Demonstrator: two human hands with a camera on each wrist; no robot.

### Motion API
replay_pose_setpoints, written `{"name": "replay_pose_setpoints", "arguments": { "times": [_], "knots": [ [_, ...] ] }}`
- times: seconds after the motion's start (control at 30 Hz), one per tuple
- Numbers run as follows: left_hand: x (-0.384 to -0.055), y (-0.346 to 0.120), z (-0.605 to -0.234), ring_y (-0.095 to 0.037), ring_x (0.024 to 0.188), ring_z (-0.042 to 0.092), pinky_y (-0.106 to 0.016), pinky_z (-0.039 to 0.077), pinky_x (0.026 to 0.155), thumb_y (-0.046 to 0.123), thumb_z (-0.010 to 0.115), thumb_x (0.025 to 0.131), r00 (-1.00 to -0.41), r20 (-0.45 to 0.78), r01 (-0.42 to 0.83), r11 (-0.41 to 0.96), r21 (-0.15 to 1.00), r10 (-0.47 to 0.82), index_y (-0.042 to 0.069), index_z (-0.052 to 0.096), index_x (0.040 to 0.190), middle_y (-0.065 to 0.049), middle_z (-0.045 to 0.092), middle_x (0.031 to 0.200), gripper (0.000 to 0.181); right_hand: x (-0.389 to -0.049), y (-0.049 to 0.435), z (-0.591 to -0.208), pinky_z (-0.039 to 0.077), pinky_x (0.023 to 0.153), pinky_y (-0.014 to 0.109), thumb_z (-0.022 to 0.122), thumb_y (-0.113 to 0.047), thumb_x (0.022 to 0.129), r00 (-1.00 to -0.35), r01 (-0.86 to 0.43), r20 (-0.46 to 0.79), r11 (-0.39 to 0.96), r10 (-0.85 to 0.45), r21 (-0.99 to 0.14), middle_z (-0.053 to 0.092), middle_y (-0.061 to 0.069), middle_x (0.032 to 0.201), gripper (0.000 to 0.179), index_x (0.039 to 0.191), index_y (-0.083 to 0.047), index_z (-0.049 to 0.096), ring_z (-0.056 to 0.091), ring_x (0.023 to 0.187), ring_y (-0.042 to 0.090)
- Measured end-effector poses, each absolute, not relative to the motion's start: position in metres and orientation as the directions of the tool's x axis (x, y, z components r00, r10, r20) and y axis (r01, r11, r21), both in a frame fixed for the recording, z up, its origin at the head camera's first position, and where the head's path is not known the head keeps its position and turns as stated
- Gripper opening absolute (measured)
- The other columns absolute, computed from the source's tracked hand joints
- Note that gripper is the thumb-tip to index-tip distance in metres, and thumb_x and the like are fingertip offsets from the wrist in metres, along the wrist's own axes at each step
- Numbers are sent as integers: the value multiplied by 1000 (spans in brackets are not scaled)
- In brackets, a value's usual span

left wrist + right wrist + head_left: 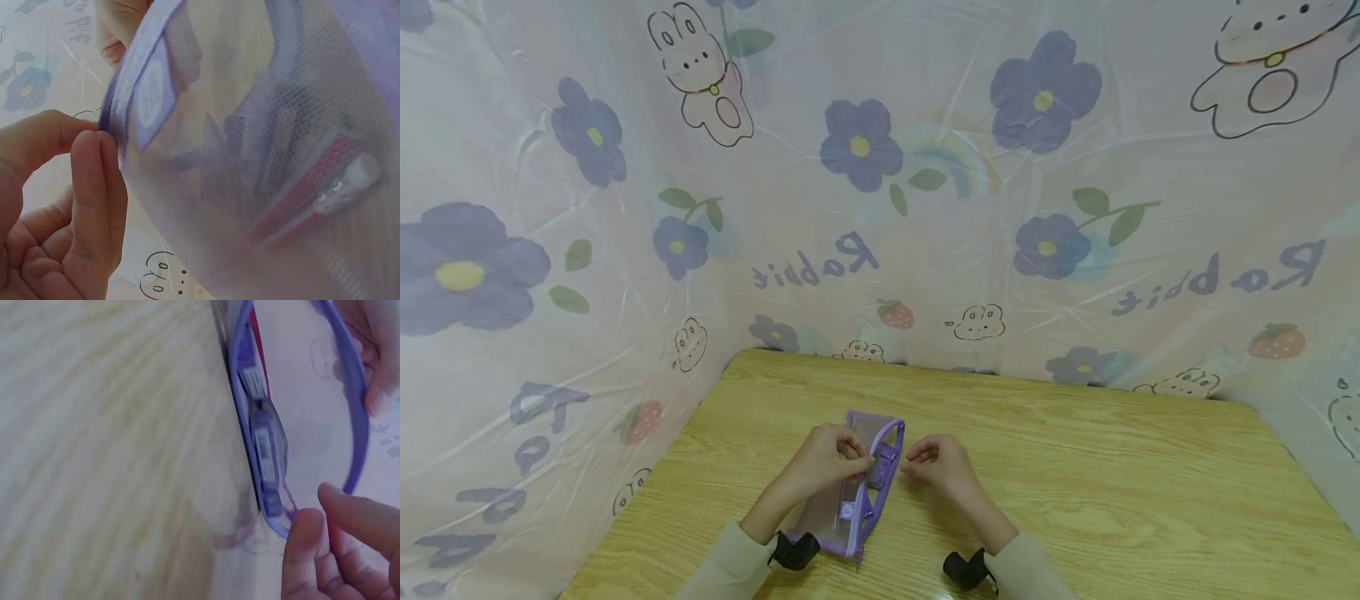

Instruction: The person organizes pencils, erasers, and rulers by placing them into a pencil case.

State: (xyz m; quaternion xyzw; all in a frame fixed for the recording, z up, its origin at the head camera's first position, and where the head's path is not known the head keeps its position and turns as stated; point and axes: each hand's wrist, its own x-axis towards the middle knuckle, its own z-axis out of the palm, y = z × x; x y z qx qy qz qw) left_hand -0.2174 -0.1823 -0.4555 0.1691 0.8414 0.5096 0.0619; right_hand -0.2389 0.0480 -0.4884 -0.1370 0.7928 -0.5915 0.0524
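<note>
A purple see-through mesh zip pouch point(853, 533) lies on the table with its mouth spread apart. My left hand point(831, 454) pinches one edge of that mouth between thumb and fingers, close to a small purple tag point(156, 94) in the left wrist view. Inside are purple labelled items point(265, 450) and a pink-red item with a white end point(362, 172), blurred by the mesh. Just right of the pouch is my right hand point(943, 462), fingers loosely bent and thumb near the index finger. Its fingertips come near one end of the mouth in the right wrist view, with nothing visible between them.
The wood-grain table point(1075, 475) stretches out to the right of the pouch. A printed sheet point(925, 208) with rabbits and flowers hangs behind the table and along its left side. Black cameras point(796, 551) are strapped on both wrists.
</note>
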Motion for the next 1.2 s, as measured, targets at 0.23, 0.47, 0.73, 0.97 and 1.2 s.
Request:
{"name": "replay_pose_setpoints", "arguments": {
  "times": [0.23,0.47,0.73,0.97,1.2],
  "knots": [
    [-218,-182,-453,-28,62,68,-36,57,55,18,76,90,-935,71,226,429,875,347,4,70,83,-6,68,71,17,-243,65,-483,59,59,34,77,6,82,-967,-118,56,243,-248,-963,68,10,75,12,87,11,67,67,65,23],
    [-217,-183,-450,-29,68,69,-43,59,61,15,70,95,-940,109,252,445,860,323,-1,70,94,-12,70,82,16,-243,85,-479,60,62,41,76,0,86,-971,-120,61,253,-231,-960,69,12,76,13,89,10,68,68,69,37],
    [-213,-191,-449,-15,90,64,-29,55,78,29,62,100,-940,202,325,542,775,274,7,68,109,-2,69,99,24,-240,109,-476,60,66,40,75,-11,90,-989,-75,39,258,-142,-963,69,19,86,17,93,4,70,68,76,34],
    [-212,-198,-452,-23,107,61,-41,53,90,31,63,100,-937,268,350,601,718,225,10,64,122,-8,65,116,31,-235,133,-472,60,70,37,73,-21,93,-993,-100,70,349,-98,-932,69,18,93,22,96,1,70,68,82,32],
    [-205,-209,-453,-32,124,51,-53,44,102,40,67,95,-937,296,333,720,609,184,8,54,140,-12,58,131,56,-227,155,-468,58,74,31,69,-28,96,-987,-158,149,492,-57,-856,70,10,96,28,101,-1,70,67,88,25]
  ]
}}
